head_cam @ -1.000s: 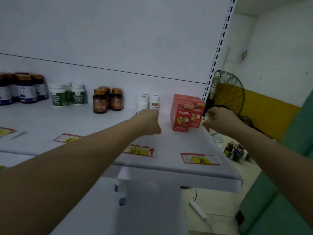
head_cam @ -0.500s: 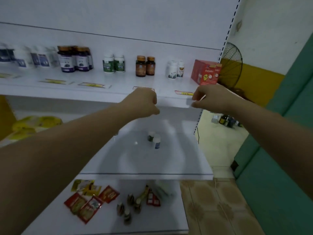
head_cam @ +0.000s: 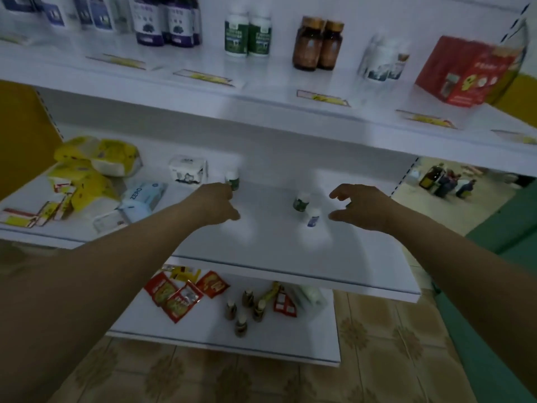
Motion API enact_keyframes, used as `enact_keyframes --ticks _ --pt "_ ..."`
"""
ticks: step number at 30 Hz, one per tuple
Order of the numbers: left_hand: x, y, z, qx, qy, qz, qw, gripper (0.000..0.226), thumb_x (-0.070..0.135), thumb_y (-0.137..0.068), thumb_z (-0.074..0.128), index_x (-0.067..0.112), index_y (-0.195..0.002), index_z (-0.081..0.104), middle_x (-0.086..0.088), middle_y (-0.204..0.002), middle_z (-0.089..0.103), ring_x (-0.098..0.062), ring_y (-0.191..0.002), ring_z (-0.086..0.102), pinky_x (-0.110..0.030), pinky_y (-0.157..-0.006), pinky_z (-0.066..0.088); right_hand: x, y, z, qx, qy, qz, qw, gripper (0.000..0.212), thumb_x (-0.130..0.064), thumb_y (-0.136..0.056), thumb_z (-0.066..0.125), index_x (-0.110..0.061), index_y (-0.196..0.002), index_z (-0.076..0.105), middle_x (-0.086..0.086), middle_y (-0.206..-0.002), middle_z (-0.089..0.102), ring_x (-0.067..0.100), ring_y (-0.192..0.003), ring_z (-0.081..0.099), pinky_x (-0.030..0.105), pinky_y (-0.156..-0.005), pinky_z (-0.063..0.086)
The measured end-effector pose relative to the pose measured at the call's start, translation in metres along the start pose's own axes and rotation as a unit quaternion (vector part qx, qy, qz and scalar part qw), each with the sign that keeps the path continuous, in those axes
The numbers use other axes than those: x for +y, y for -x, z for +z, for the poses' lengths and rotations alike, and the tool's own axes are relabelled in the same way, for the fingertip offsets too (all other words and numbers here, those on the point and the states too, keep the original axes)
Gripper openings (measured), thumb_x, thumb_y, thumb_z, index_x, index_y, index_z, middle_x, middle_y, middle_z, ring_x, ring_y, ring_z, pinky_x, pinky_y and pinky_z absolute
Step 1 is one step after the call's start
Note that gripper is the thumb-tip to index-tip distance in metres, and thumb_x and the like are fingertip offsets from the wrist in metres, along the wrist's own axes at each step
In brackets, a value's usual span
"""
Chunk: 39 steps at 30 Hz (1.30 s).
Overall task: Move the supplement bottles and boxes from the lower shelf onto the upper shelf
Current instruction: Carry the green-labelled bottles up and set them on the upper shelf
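Note:
On the lower shelf (head_cam: 290, 257) stand three small white bottles: a green-labelled one (head_cam: 232, 178) at the back, another green-labelled one (head_cam: 301, 201) and a blue-labelled one (head_cam: 313, 217) mid-shelf. My left hand (head_cam: 216, 203) reaches in with its fingertips at the back bottle and its thumb spread away from it. My right hand (head_cam: 361, 207) hovers open just right of the two middle bottles, holding nothing. A white box (head_cam: 189, 170) sits left of the back bottle. The upper shelf (head_cam: 261, 112) carries purple-labelled bottles (head_cam: 164, 21), green-labelled bottles (head_cam: 248, 33), amber bottles (head_cam: 318, 42), white bottles (head_cam: 383, 61) and red boxes (head_cam: 462, 72).
Yellow packs (head_cam: 93, 161) and a pale blue ZERO pack (head_cam: 143, 196) crowd the lower shelf's left end. The bottom shelf holds red sachets (head_cam: 180, 295) and several small brown bottles (head_cam: 244, 312). More bottles (head_cam: 444, 181) stand on the tiled floor at right, beside a green wall (head_cam: 499, 228).
My view has dropped from the upper shelf to the lower one. Both hands have left the upper shelf's edge and come down over the lower shelf, and the right hand has opened.

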State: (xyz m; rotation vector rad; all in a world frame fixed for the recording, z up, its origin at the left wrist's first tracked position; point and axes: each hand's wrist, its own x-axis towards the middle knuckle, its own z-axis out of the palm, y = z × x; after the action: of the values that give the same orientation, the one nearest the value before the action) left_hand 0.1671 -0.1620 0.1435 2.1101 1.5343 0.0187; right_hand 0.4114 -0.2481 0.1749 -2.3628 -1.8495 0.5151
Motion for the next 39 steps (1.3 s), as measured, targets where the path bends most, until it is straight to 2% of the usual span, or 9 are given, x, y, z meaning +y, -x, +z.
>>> enact_keyframes --ticks 3,7,11,15,22,27,30,34,39 --pt "-0.016 -0.046 0.014 0.008 0.040 -0.012 0.999 0.066 0.029 -0.090 0.059 0.010 -0.146 0.030 -0.010 -0.150 0.035 -0.023 -0.134 0.038 -0.023 -0.103 0.033 0.004 -0.052 0.027 -0.017 0.001 0.006 1.000 0.054 -0.028 -0.086 0.065 -0.018 -0.135 0.045 0.007 -0.137 0.048 0.023 -0.119 0.051 0.022 -0.085 0.035" --pt "-0.030 -0.113 0.035 0.042 0.031 -0.003 0.999 0.063 0.025 -0.090 0.060 0.010 -0.144 0.031 -0.016 -0.139 0.044 -0.029 -0.118 0.052 -0.028 -0.084 0.041 0.008 -0.115 0.064 -0.006 0.015 0.032 0.999 0.054 -0.029 -0.090 0.059 -0.016 -0.139 0.041 0.012 -0.138 0.044 0.027 -0.125 0.045 0.027 -0.092 0.037" --pt "-0.049 -0.182 0.060 0.091 -0.006 0.031 0.995 0.060 0.024 -0.086 0.064 0.007 -0.137 0.039 -0.019 -0.136 0.041 -0.035 -0.113 0.053 -0.036 -0.090 0.045 0.017 -0.172 0.097 0.047 0.039 0.043 0.997 0.059 -0.032 -0.089 0.058 -0.016 -0.141 0.037 0.014 -0.140 0.041 0.033 -0.129 0.040 0.040 -0.104 0.037" --pt "-0.073 -0.254 0.075 0.118 -0.039 0.046 0.991 0.074 0.030 -0.087 0.062 0.016 -0.147 0.022 -0.017 -0.150 0.022 -0.038 -0.137 0.030 -0.043 -0.110 0.033 0.029 -0.228 0.119 0.105 0.098 0.058 0.988 0.060 -0.037 -0.092 0.054 -0.021 -0.145 0.031 0.013 -0.143 0.037 0.034 -0.129 0.038 0.044 -0.104 0.037" --pt "-0.098 -0.343 0.091 0.174 -0.028 0.069 0.982 0.059 0.023 -0.091 0.056 0.009 -0.143 0.030 -0.017 -0.146 0.029 -0.038 -0.129 0.039 -0.040 -0.105 0.035 0.046 -0.294 0.167 0.104 0.085 0.095 0.986 0.049 -0.034 -0.097 0.045 -0.018 -0.142 0.035 0.017 -0.136 0.043 0.034 -0.127 0.039 0.040 -0.103 0.035" --pt "-0.088 -0.357 0.101 0.212 0.002 0.126 0.969 0.050 0.015 -0.090 0.057 0.009 -0.137 0.038 -0.019 -0.137 0.036 -0.037 -0.116 0.050 -0.034 -0.093 0.043 0.054 -0.308 0.176 0.160 0.069 0.087 0.981 0.043 -0.017 -0.094 0.045 -0.022 -0.136 0.042 0.015 -0.125 0.050 0.035 -0.123 0.038 0.033 -0.084 0.037" --pt "-0.082 -0.354 0.102 0.228 0.004 0.138 0.964 0.047 0.014 -0.088 0.059 0.011 -0.132 0.041 -0.018 -0.129 0.041 -0.036 -0.108 0.053 -0.031 -0.084 0.044 0.051 -0.304 0.174 0.167 0.058 0.082 0.981 0.043 -0.019 -0.093 0.049 -0.019 -0.135 0.043 0.015 -0.124 0.054 0.034 -0.120 0.043 0.033 -0.087 0.039" --pt "-0.077 -0.337 0.101 0.188 0.042 0.085 0.978 0.055 0.024 -0.087 0.063 0.008 -0.136 0.041 -0.016 -0.133 0.038 -0.032 -0.120 0.046 -0.034 -0.096 0.039 0.039 -0.294 0.164 0.145 0.026 0.059 0.987 0.042 -0.023 -0.088 0.060 -0.006 -0.126 0.051 0.015 -0.121 0.060 0.029 -0.111 0.056 0.032 -0.089 0.045" --pt "-0.073 -0.302 0.104 0.115 0.080 0.089 0.986 0.058 0.024 -0.085 0.066 0.012 -0.136 0.041 -0.013 -0.136 0.043 -0.028 -0.123 0.044 -0.029 -0.094 0.038 0.011 -0.263 0.165 0.080 -0.012 -0.001 0.997 0.052 -0.027 -0.076 0.075 -0.015 -0.124 0.057 0.006 -0.126 0.058 0.021 -0.115 0.053 0.021 -0.084 0.038"
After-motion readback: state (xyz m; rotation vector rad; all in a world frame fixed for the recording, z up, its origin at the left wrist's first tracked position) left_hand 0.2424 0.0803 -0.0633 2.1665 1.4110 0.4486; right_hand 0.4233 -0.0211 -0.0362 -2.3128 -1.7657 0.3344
